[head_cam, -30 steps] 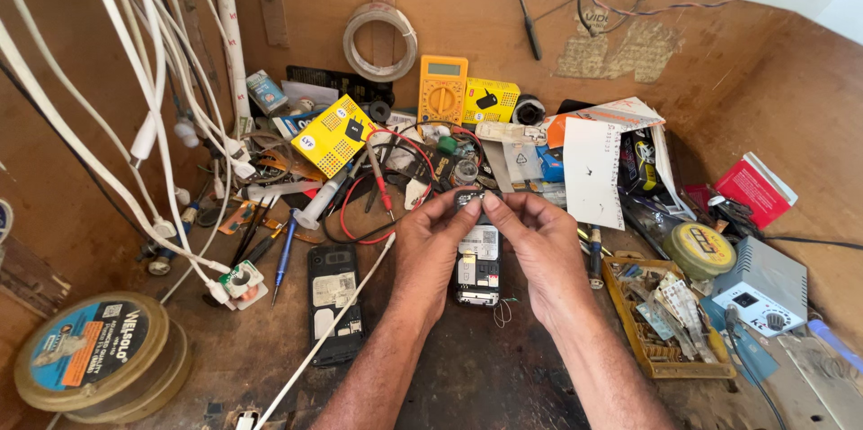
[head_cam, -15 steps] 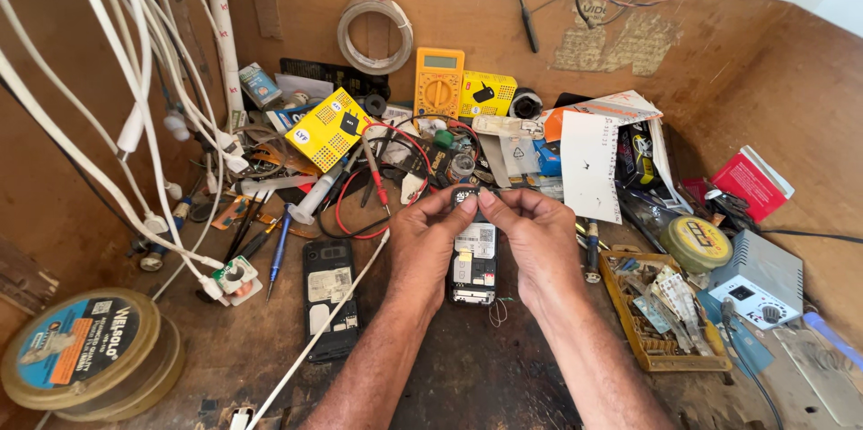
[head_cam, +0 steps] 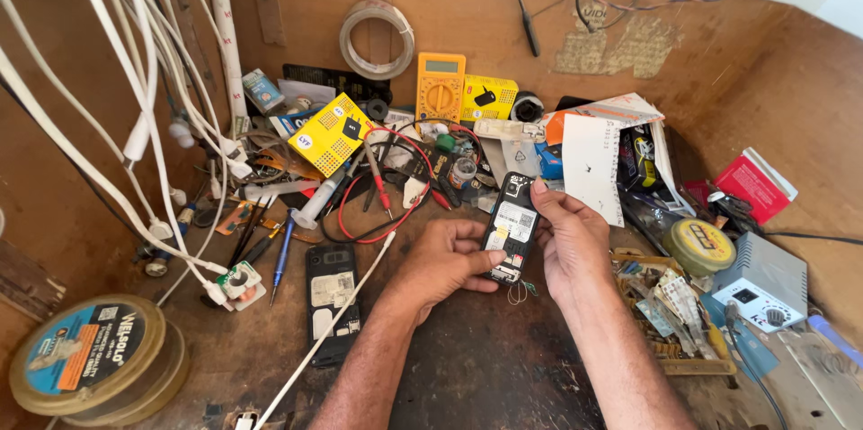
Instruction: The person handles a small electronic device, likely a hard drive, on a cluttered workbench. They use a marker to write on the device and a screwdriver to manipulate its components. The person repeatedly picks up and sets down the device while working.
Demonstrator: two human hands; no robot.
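While your left hand (head_cam: 447,261) and right hand (head_cam: 568,241) grip an opened phone (head_cam: 511,227), a wooden tray (head_cam: 683,322) of small parts sits just right.

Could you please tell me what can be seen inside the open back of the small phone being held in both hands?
The phone shows a white label, dark circuit parts and a metal slot near the bottom. The left hand and right hand cover its edges; the front is hidden.

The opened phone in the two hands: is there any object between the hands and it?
Nothing visible. The left hand grips the opened phone at its lower left edge, and the right hand holds its right side, forefinger at the top. Both touch it directly, above the wooden bench.
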